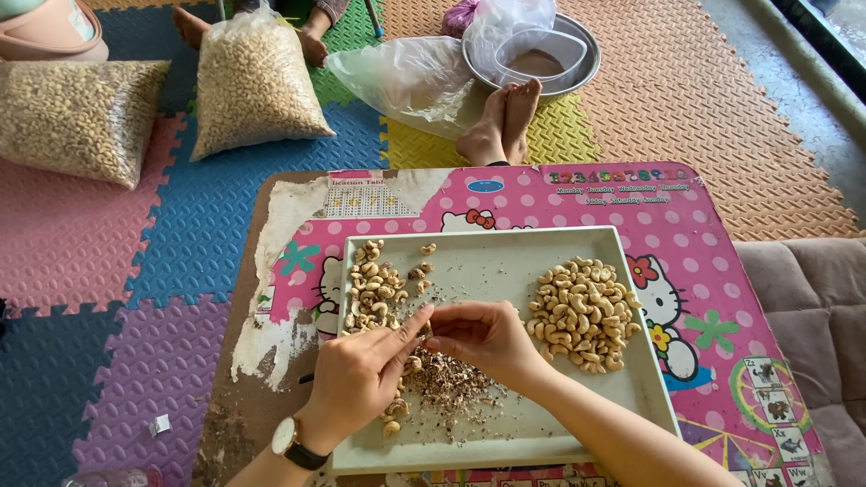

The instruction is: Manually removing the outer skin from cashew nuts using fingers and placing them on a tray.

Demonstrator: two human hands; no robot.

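On the pink desk (713,271), a white tray (505,442) carries a heap of brown husk scraps (448,379), unpeeled nuts (373,293) left and pale peeled cashews (584,313) right. Above the scraps, the left hand (356,379) and right hand (483,338) meet, fingertips pinching one small cashew (427,332). Beyond lie two bagged cashew sacks (253,86) on foam mats.

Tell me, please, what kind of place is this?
Probably a home floor used for sorting cashews: colourful foam puzzle mats, a low pink cartoon table with a white rectangular tray, and clear plastic bags of nuts.
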